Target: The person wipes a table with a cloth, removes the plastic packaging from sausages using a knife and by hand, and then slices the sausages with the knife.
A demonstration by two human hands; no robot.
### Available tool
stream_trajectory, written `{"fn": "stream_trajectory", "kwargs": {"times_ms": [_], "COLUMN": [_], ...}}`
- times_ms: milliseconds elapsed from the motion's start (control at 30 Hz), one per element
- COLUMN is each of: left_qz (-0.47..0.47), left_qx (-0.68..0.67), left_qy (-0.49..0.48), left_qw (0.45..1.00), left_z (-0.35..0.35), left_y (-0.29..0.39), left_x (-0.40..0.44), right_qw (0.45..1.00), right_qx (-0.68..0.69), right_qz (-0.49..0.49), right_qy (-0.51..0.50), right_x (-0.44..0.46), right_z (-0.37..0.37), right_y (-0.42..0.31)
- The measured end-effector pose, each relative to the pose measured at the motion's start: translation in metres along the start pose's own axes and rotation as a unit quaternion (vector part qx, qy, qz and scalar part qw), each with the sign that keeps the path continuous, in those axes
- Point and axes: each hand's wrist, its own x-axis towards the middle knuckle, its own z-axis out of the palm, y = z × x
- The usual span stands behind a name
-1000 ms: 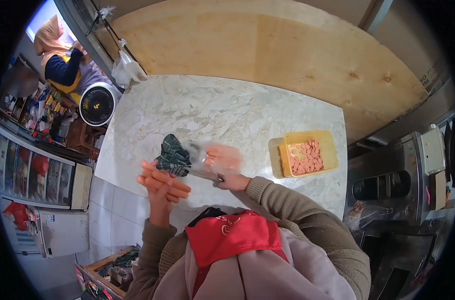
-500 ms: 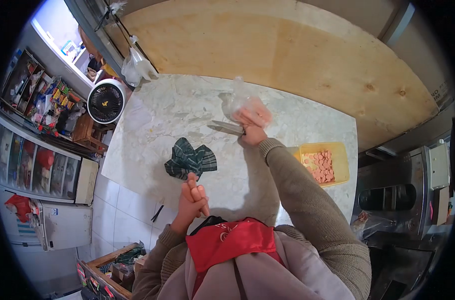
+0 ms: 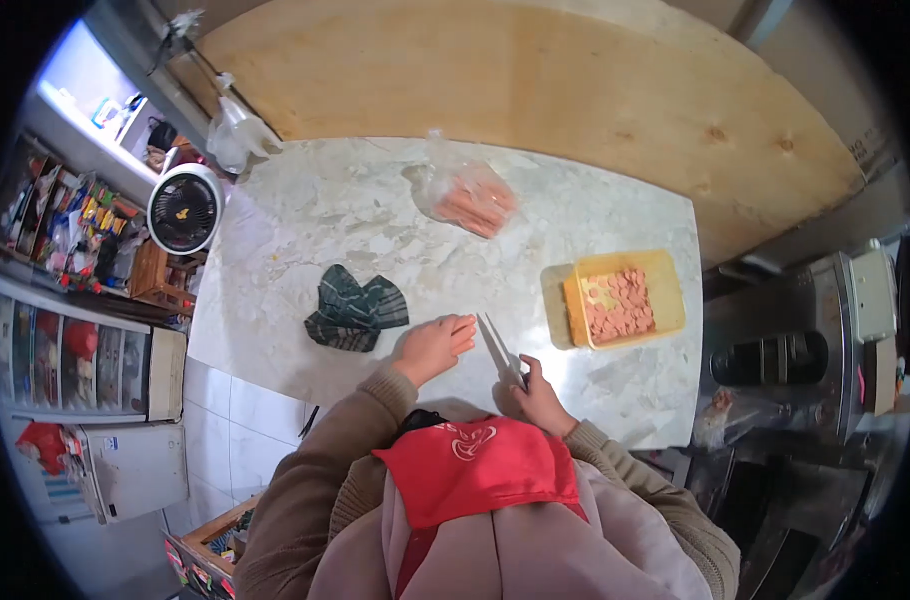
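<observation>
Near the front of the marble table (image 3: 305,220), my left hand (image 3: 437,348) is closed around sausages (image 3: 463,333), mostly hidden by the fingers. Just right of it, my right hand (image 3: 542,395) grips a knife (image 3: 499,350) by the handle, its blade pointing up and left beside the sausages. A yellow plastic box (image 3: 665,300) to the right holds many sliced sausage pieces (image 3: 620,305). Toward the back lies a clear bag of whole sausages (image 3: 478,203). A dark green checked cloth (image 3: 355,308) is crumpled left of my left hand.
A wooden board (image 3: 535,90) stands along the table's back edge. At the back left are a white plastic bag (image 3: 237,135) and a round fan (image 3: 184,210). A metal appliance (image 3: 775,350) is at the right. Shelves and a glass-front cabinet are at the left.
The sausage bag was moved to the back of the table and let go. My right hand came back toward me with the knife. My left hand moved right with its sausages, beside the blade.
</observation>
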Motion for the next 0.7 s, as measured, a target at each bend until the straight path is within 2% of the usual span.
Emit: {"fn": "stream_trajectory", "kwargs": {"times_ms": [100, 133, 167, 233, 267, 400, 500, 633, 700], "left_qz": [0.031, 0.035, 0.052, 0.088, 0.094, 0.139, 0.087, 0.044, 0.053], "left_qx": [0.141, 0.141, 0.213, 0.354, 0.353, 0.276, 0.322, 0.379, 0.394], "left_qy": [-0.034, -0.046, -0.043, -0.030, -0.037, -0.069, -0.120, -0.127, -0.122], "left_qw": [0.989, 0.988, 0.975, 0.931, 0.930, 0.949, 0.935, 0.916, 0.909], "left_z": [0.001, 0.001, 0.000, -0.003, -0.004, -0.014, -0.023, -0.015, -0.008], "left_y": [0.033, 0.040, 0.046, 0.051, 0.049, 0.038, 0.051, 0.040, 0.034], "left_x": [0.013, 0.016, 0.018, 0.022, 0.024, 0.031, 0.029, 0.025, 0.019], "right_qw": [1.000, 0.999, 1.000, 0.998, 0.996, 0.996, 0.995, 0.993, 0.993], "right_qx": [-0.008, -0.015, -0.011, -0.039, -0.054, -0.063, -0.077, -0.093, -0.097], "right_qz": [0.006, -0.001, 0.006, -0.047, -0.075, -0.061, -0.064, -0.066, -0.066], "right_qy": [-0.023, -0.037, -0.028, -0.017, -0.013, -0.010, -0.008, -0.021, -0.028], "right_x": [-0.029, -0.034, -0.037, -0.038, -0.038, -0.038, -0.039, -0.044, -0.046], "right_z": [-0.008, -0.011, -0.012, -0.013, -0.014, -0.019, -0.020, -0.023, -0.025], "right_y": [0.012, 0.014, 0.016, 0.016, 0.015, 0.012, 0.016, 0.012, 0.009]}}
